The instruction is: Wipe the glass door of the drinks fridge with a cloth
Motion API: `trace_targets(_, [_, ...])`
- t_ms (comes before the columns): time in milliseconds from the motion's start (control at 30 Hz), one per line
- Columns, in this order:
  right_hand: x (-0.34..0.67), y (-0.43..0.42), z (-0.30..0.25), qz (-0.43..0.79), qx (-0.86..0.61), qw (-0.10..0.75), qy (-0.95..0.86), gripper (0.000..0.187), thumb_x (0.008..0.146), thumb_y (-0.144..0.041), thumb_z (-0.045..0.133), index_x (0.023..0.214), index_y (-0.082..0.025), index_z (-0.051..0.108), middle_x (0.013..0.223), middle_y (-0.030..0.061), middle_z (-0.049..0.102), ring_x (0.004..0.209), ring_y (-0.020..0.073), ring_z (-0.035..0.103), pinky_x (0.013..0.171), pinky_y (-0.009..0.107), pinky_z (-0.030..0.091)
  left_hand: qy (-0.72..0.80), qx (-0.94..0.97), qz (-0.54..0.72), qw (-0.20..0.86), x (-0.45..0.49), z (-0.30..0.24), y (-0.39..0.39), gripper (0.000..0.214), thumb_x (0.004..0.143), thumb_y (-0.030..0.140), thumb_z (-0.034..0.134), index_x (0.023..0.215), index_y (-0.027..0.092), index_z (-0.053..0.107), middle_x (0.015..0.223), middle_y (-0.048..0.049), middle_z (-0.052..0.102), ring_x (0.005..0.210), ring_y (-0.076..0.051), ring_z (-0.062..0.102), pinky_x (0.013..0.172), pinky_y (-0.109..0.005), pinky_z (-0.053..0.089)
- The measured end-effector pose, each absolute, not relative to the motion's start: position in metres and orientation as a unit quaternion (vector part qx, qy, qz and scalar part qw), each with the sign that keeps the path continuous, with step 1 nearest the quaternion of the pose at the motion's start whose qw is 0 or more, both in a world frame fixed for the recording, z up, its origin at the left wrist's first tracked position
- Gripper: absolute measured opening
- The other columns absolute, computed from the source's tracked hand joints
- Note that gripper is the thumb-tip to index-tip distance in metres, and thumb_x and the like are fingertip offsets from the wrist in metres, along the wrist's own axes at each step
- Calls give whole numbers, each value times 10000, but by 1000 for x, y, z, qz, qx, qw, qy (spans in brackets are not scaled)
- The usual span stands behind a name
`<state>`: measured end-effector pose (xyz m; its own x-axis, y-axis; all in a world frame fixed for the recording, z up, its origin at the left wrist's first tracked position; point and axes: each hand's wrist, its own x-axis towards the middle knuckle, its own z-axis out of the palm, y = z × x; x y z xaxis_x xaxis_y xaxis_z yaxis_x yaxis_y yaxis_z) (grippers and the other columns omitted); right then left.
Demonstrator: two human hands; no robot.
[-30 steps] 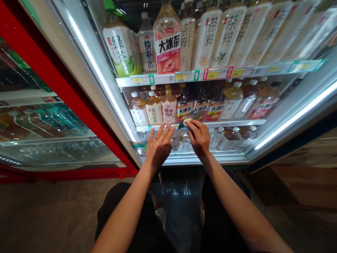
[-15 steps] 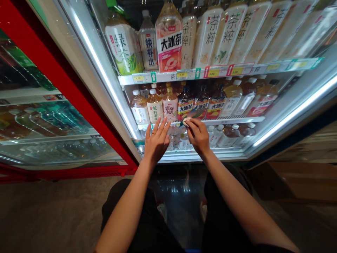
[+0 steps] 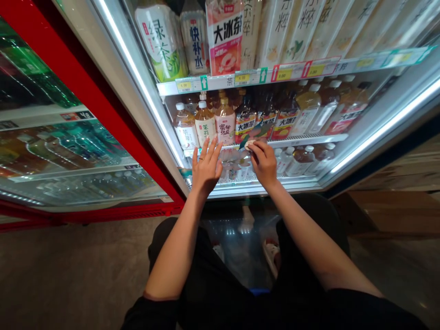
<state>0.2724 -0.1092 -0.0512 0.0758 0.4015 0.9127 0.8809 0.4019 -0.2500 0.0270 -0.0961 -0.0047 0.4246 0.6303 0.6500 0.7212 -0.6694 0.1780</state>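
Between the thumb and fingers of my right hand (image 3: 264,164) is a small pale pad (image 3: 249,145); its exact kind is unclear. It overlaps the end of a dark green and pinkish leaf-shaped patch (image 3: 258,133) that lies in front of the bottled teas. My left hand (image 3: 207,166) is held flat to the left, fingers spread, a ring on one finger, nothing in it. It appears to rest on a clear surface before the fridge shelves. Beyond its fingertips stand a jasmine tea bottle (image 3: 205,121) and a pink-labelled bottle (image 3: 225,123).
Large bottles line the upper shelf, whose front edge (image 3: 220,81) carries price tags. Smaller bottles (image 3: 302,161) stand on the bottom shelf. A red-framed fridge (image 3: 113,133) is on the left. To the right lies a cardboard box (image 3: 388,213). My knees are close below.
The view has tilted down and shifted, so the shelves sit higher. Both hands keep nearly the same pose, and the pale pad stays in my right hand at the leaf-shaped patch.
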Motion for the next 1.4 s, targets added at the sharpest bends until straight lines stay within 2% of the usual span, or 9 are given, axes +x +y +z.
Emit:
trace_targets(167, [271,-105,-39,-253,-521,573,-579,317,1099,-264,520,1316,-262,750,1255,130,739,1211,282,724,1104,498,596,-408,-847,-332,68,28,-5,-101,626,1057,181,467,1680,232,483,1784,-56,397,1705,-245,279,1426,-541,136])
trace_targets(433, [253,-110,-45,-209,-519,499,-662,453,1102,-281,514,1535,-325,641,1495,125,689,1411,314,637,1213,563,527,-401,-855,-323,61,20,-5,-102,665,1055,198,487,1714,267,435,1788,-54,387,1705,-271,284,1416,-575,171])
trace_targets(567, [258,-108,-49,-221,-532,512,-637,499,1103,-265,488,1589,-314,593,1538,135,665,1442,316,621,1232,588,513,-403,-858,-313,61,15,-6,-101,653,1057,229,498,1707,242,445,1790,-60,382,1706,-270,280,1411,-560,186])
trace_targets(700, [250,-104,-47,-231,-516,510,-648,566,1102,-213,467,1652,-337,516,1596,98,635,1541,295,545,1307,598,444,-403,-860,-307,68,10,-7,-100,651,1055,230,497,1704,230,452,1792,-66,376,1704,-273,281,1404,-544,215])
trace_targets(867, [245,-110,-57,-200,-489,450,-720,636,1080,-129,460,1683,-330,479,1654,77,603,1617,266,467,1340,561,420,-406,-863,-292,76,3,-11,-100,636,1059,221,491,1694,214,465,1779,-78,401,1692,-274,314,1392,-532,256])
trace_targets(1100, [238,-103,-57,-194,-515,461,-696,679,1077,-155,474,1731,-313,391,1738,92,499,1699,290,304,1366,633,338,-405,-862,-294,86,-3,-8,-103,654,1064,204,499,1713,228,426,1788,-77,386,1699,-267,297,1397,-532,246])
trace_targets(1267, [233,-106,-55,-154,-494,405,-754,670,1058,-141,478,1710,-291,441,1734,94,505,1688,291,334,1360,605,358,-403,-860,-299,92,-4,-4,-106,729,1060,203,520,1759,271,325,1793,-72,376,1702,-274,286,1399,-546,234])
trace_targets(1400, [239,-107,-58,-178,-514,442,-714,687,1066,-180,506,1732,-297,389,1766,102,455,1711,309,268,1365,634,330,-399,-861,-301,97,-5,-3,-108,712,1063,195,515,1751,257,343,1785,-78,389,1699,-272,296,1395,-548,245])
